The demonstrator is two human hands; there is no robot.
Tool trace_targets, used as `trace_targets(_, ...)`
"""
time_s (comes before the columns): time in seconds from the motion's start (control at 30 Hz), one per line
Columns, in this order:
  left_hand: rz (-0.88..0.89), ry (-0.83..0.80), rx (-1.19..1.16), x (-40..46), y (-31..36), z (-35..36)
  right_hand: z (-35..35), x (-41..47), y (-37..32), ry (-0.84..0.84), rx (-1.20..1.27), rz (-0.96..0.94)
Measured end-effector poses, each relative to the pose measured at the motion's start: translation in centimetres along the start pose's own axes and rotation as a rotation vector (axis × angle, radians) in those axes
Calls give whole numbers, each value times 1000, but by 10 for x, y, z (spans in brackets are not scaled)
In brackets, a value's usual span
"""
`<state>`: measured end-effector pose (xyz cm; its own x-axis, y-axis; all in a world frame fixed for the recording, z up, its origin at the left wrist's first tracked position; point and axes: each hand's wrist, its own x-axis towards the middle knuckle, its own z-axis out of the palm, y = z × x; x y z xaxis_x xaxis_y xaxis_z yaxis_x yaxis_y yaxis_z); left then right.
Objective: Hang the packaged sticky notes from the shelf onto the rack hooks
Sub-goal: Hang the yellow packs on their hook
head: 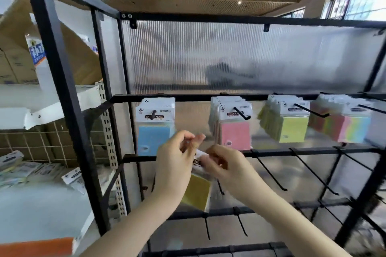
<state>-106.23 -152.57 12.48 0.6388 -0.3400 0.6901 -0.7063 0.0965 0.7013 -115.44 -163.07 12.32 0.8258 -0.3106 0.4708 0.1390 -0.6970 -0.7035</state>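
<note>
both hands hold one yellow pack (196,192) in front of the rack (229,21), between its top rail and second rail, toward the rack's left end. the left hand (174,165) has its fingers curled at the left side of the pack's white header; the right hand (224,165) pinches the header from the right, thumb and fingers closed on the card. the pad hangs below the hands, tilted a little. how tight either grip is, i cannot tell through the blur.

the top rail already carries blue packs (154,127) at its left end, then pink packs (231,127), yellow packs (286,123) and rainbow packs (342,123) toward the right. the second rail's hooks (269,171) look bare, and one hook just beside the right hand is partly hidden. more loose packs (73,175) lie on the shelf (41,204) to the left of the rack.

judging from this, the step in hand is lining up the header's hole with a hook, likely one at the left of the second rail. the hole itself is hidden by the fingers. the next move calls for squaring the header to the hook tip, threading the hole over it, sliding the pack back toward the rail, then letting go with both hands.
</note>
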Motion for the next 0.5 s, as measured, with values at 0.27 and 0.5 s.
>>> trace_targets(0.27, -47, -304, -175, -15, 41, 97, -95, -47, 26, 211, -107, 121)
trace_targets(0.5, -64, -382, -322, -5, 67, 161, -153, -52, 52, 433, -192, 124)
